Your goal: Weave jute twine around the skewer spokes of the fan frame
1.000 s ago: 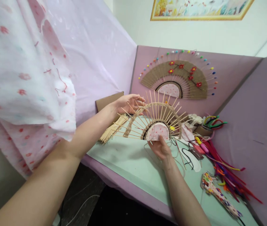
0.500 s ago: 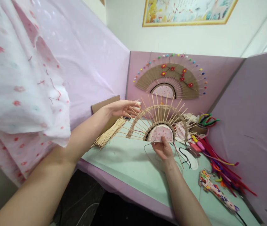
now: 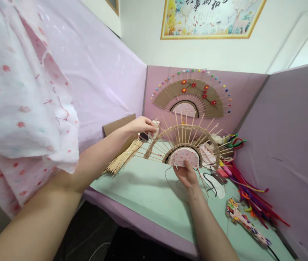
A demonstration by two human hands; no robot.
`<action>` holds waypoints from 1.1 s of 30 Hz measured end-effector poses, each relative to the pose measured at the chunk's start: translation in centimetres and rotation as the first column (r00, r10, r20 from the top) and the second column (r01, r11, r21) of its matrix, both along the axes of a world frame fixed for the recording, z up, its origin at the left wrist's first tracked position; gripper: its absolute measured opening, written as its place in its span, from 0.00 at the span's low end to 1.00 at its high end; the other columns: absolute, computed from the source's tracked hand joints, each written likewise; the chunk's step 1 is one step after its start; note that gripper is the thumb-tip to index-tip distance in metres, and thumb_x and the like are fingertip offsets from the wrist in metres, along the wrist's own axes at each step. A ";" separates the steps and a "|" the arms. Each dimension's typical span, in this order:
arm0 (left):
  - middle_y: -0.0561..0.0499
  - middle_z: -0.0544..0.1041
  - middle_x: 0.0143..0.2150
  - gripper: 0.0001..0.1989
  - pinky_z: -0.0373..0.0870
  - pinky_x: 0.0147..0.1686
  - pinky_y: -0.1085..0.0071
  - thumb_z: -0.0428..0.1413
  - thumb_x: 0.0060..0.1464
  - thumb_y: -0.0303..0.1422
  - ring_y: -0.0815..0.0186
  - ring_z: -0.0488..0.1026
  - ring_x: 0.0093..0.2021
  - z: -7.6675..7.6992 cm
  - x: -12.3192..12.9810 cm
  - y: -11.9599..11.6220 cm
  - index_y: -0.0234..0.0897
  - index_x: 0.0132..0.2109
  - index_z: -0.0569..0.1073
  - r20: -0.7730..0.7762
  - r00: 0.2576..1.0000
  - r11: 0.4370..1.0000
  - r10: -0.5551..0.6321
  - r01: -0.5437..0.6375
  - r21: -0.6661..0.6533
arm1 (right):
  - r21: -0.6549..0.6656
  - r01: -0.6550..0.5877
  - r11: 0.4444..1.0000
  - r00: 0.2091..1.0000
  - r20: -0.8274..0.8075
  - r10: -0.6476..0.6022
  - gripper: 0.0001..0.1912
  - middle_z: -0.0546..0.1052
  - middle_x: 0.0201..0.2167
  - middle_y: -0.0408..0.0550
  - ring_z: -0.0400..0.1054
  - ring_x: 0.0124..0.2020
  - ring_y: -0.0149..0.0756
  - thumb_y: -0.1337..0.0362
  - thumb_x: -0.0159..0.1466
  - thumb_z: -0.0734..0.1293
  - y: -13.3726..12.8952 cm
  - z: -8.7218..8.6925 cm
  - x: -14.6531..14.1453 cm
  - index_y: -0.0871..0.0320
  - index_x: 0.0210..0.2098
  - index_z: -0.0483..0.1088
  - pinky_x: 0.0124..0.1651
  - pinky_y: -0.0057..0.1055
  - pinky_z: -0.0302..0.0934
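Bare L arm (image 3: 99, 154), bare R forearm (image 3: 208, 217), blk lap clothing (image 3: 143, 246)

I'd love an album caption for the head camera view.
Right hand grips a partly woven stick fan, left hand near its left side, a red-flowered fan behind.

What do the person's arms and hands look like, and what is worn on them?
No sleeve covers the visible left forearm or right forearm. The left hand and the right hand are ungloved, and no watch or bracelet shows. About rings I cannot tell.
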State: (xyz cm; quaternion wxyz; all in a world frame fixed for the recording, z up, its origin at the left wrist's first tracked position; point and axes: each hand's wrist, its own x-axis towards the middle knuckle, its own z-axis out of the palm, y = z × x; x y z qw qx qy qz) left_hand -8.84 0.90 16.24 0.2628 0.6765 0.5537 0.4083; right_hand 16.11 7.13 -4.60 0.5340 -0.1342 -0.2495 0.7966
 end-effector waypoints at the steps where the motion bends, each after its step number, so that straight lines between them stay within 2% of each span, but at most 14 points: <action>1: 0.49 0.79 0.25 0.06 0.71 0.28 0.70 0.64 0.41 0.34 0.67 0.73 0.24 0.0 -0.1 -0.2 0.36 0.26 0.79 0.054 0.998 1.000 0.010 -0.010 0.005 | -0.013 0.005 1.000 1.000 -0.007 -0.005 0.13 0.80 0.40 0.35 0.74 0.45 0.30 0.66 0.56 0.72 0.1 0.0 0.1 0.46 0.40 0.71 0.55 0.38 0.66; 5: 0.49 0.78 0.26 0.07 0.71 0.31 0.69 0.64 0.43 0.33 0.69 0.72 0.25 -0.5 -0.2 -1.1 0.33 0.28 0.76 0.229 0.971 0.992 0.063 -0.086 0.094 | -0.046 0.010 0.999 0.999 -0.030 -0.012 0.11 0.80 0.38 0.35 0.74 0.43 0.30 0.67 0.56 0.72 0.1 0.1 0.2 0.47 0.38 0.72 0.52 0.36 0.68; 9: 0.52 0.77 0.28 0.05 0.71 0.34 0.72 0.61 0.46 0.31 0.70 0.74 0.29 -1.2 0.3 -1.8 0.35 0.30 0.72 0.402 0.907 0.941 0.126 -0.237 0.241 | -0.048 0.036 0.998 0.999 -0.037 -0.038 0.10 0.80 0.37 0.36 0.74 0.41 0.30 0.67 0.58 0.71 0.2 0.2 0.5 0.47 0.37 0.72 0.50 0.36 0.69; 12: 0.53 0.77 0.30 0.05 0.72 0.36 0.70 0.59 0.48 0.29 0.70 0.75 0.30 -1.2 0.2 -2.2 0.36 0.30 0.68 0.529 0.832 0.923 0.165 -0.320 0.215 | -0.101 0.053 0.993 0.998 -0.024 -0.056 0.06 0.81 0.36 0.38 0.75 0.40 0.31 0.66 0.60 0.69 0.8 0.1 1.1 0.49 0.36 0.73 0.47 0.35 0.69; 16: 0.54 0.76 0.27 0.06 0.72 0.33 0.70 0.57 0.50 0.29 0.70 0.75 0.27 -1.1 -0.7 -2.8 0.36 0.31 0.66 0.560 0.806 0.921 0.192 -0.345 0.181 | -0.067 0.105 0.992 0.993 -0.046 -0.108 0.04 0.81 0.35 0.38 0.75 0.40 0.31 0.64 0.59 0.70 1.6 -0.2 1.8 0.49 0.35 0.73 0.46 0.34 0.70; 19: 0.56 0.74 0.26 0.05 0.72 0.34 0.70 0.58 0.50 0.30 0.72 0.73 0.26 -1.5 -1.0 -3.5 0.37 0.33 0.67 0.575 0.812 0.899 0.100 -0.321 0.297 | -0.029 0.117 0.993 0.991 -0.055 -0.119 0.07 0.81 0.35 0.36 0.75 0.41 0.30 0.63 0.58 0.72 1.8 -0.3 1.9 0.48 0.36 0.73 0.46 0.33 0.70; 23: 0.55 0.75 0.28 0.05 0.73 0.39 0.68 0.59 0.52 0.35 0.69 0.74 0.30 -2.1 0.1 -6.0 0.40 0.34 0.71 0.419 0.906 0.900 -0.059 -0.133 0.416 | -0.069 0.114 0.991 0.989 -0.090 -0.120 0.06 0.81 0.36 0.37 0.75 0.40 0.28 0.64 0.60 0.70 1.6 0.0 1.8 0.50 0.37 0.73 0.44 0.30 0.70; 26: 0.48 0.79 0.36 0.05 0.71 0.46 0.65 0.60 0.51 0.36 0.63 0.76 0.40 -2.3 1.7 -9.0 0.42 0.35 0.77 0.100 0.987 0.958 -0.123 0.092 0.272 | -0.063 0.118 0.991 0.987 -0.100 -0.124 0.05 0.81 0.36 0.36 0.75 0.40 0.27 0.64 0.60 0.70 1.3 0.4 1.9 0.49 0.37 0.73 0.43 0.29 0.71; 28: 0.47 0.80 0.42 0.06 0.69 0.53 0.63 0.61 0.49 0.36 0.59 0.76 0.46 -2.7 2.5 -10.7 0.45 0.36 0.79 -0.087 0.978 0.959 -0.189 0.203 0.198 | -0.055 0.109 0.993 0.988 -0.107 -0.114 0.06 0.81 0.37 0.36 0.75 0.41 0.27 0.63 0.59 0.71 1.1 0.6 2.0 0.49 0.37 0.73 0.43 0.28 0.71; 29: 0.47 0.79 0.45 0.06 0.67 0.55 0.62 0.61 0.48 0.37 0.58 0.74 0.49 -3.2 2.8 -11.3 0.47 0.37 0.79 -0.105 0.982 0.955 -0.157 0.178 0.236 | -0.057 0.109 0.992 0.986 -0.117 -0.115 0.07 0.81 0.37 0.37 0.75 0.41 0.27 0.63 0.59 0.71 1.0 0.7 2.0 0.49 0.38 0.73 0.43 0.28 0.71; 30: 0.48 0.78 0.48 0.08 0.66 0.57 0.60 0.61 0.49 0.37 0.58 0.73 0.52 -3.9 3.0 -11.5 0.48 0.39 0.79 -0.058 0.996 0.945 -0.069 0.084 0.317 | -0.062 0.113 0.992 0.984 -0.131 -0.121 0.07 0.81 0.38 0.37 0.75 0.42 0.27 0.63 0.60 0.71 1.0 0.8 2.0 0.49 0.38 0.73 0.43 0.28 0.71; 31: 0.48 0.77 0.49 0.09 0.66 0.57 0.60 0.60 0.50 0.38 0.57 0.72 0.53 -4.8 3.1 -11.5 0.48 0.40 0.78 0.069 0.996 0.903 0.054 -0.078 0.421 | -0.068 0.119 0.991 0.982 -0.143 -0.128 0.06 0.81 0.38 0.37 0.75 0.42 0.27 0.63 0.60 0.70 0.9 0.8 2.0 0.49 0.39 0.73 0.44 0.28 0.71; 32: 0.48 0.77 0.48 0.09 0.67 0.56 0.59 0.57 0.53 0.39 0.58 0.71 0.54 -5.9 3.1 -11.1 0.47 0.42 0.76 0.257 0.951 0.825 0.173 -0.283 0.489 | -0.073 0.127 0.989 0.979 -0.152 -0.137 0.06 0.81 0.39 0.37 0.75 0.43 0.27 0.63 0.61 0.70 0.8 0.9 2.0 0.49 0.39 0.73 0.44 0.28 0.71; 33: 0.48 0.77 0.45 0.09 0.68 0.55 0.59 0.54 0.55 0.39 0.59 0.72 0.52 -7.2 3.2 -10.5 0.46 0.43 0.73 0.456 0.851 0.720 0.260 -0.486 0.496 | -0.076 0.130 0.989 0.978 -0.157 -0.141 0.06 0.81 0.39 0.37 0.75 0.43 0.27 0.62 0.61 0.69 0.8 0.9 1.9 0.49 0.39 0.73 0.44 0.28 0.71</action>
